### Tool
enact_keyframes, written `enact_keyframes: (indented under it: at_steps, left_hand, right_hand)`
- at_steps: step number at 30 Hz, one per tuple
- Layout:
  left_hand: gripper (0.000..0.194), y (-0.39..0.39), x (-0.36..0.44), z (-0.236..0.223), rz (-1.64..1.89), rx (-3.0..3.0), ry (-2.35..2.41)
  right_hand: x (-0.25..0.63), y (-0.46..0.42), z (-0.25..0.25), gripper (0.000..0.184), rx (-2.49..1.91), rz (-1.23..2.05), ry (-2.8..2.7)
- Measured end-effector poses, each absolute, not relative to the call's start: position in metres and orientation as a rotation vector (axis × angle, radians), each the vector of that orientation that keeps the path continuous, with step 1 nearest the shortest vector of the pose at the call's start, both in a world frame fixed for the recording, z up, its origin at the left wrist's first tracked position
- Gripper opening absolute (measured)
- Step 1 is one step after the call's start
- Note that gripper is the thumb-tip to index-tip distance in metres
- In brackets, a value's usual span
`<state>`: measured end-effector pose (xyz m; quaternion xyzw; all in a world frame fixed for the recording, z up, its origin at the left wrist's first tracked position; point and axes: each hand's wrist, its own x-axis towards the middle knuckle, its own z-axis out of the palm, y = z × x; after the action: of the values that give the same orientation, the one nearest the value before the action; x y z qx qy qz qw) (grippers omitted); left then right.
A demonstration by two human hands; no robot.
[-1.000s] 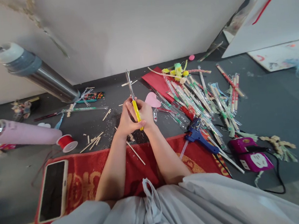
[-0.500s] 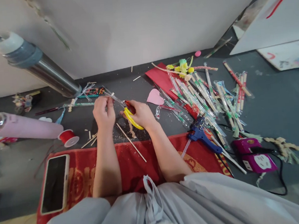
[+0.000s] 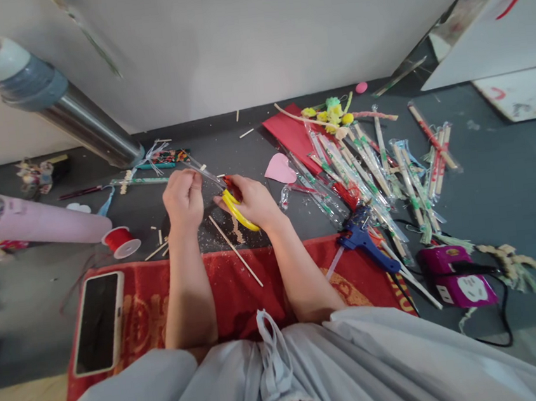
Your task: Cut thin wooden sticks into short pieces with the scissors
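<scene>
My right hand (image 3: 256, 200) is closed around yellow-handled scissors (image 3: 239, 212), whose grey blades slant up and left. Close to those blades, my left hand (image 3: 183, 196) is closed in a pinch; whatever it holds is hidden by its fingers. A tiny pale piece (image 3: 202, 168) shows at the blades beside the left fingertips. Below and between the hands, a thin wooden stick (image 3: 235, 251) lies partly on a red towel (image 3: 239, 293). Short stick pieces (image 3: 157, 252) and pale crumbs lie near my left wrist. A pink paper heart (image 3: 280, 168) is right of my right hand.
Several plastic-wrapped sticks (image 3: 361, 171) are piled at the right, with a blue glue gun (image 3: 366, 244) and a purple power socket (image 3: 455, 276) nearer me. A phone (image 3: 99, 323), red thread spool (image 3: 122, 242), pink bottle (image 3: 54, 220) and steel flask (image 3: 92, 129) stand or lie left.
The camera view has shifted slightly. Both hands keep nearly the same place, with the scissors still in my right hand and the left fingers still pinched.
</scene>
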<state>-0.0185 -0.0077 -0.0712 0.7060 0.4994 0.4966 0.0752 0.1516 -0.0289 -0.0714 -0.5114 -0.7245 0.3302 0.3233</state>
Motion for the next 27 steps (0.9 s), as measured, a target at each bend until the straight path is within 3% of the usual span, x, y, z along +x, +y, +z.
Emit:
enact_keyframes:
  at_steps: [16,27]
  left_hand:
    - [0.051,-0.007,-0.015,-0.072,1.445,2.059,1.485]
    - [0.043,-0.007,0.006,-0.082,1.457,1.750,1.340]
  right_hand:
    - [0.152,-0.030,-0.064,0.046,-1.383,0.991,-1.819]
    - [0.148,-0.029,-0.068,0.044,-1.491,0.970,-1.707]
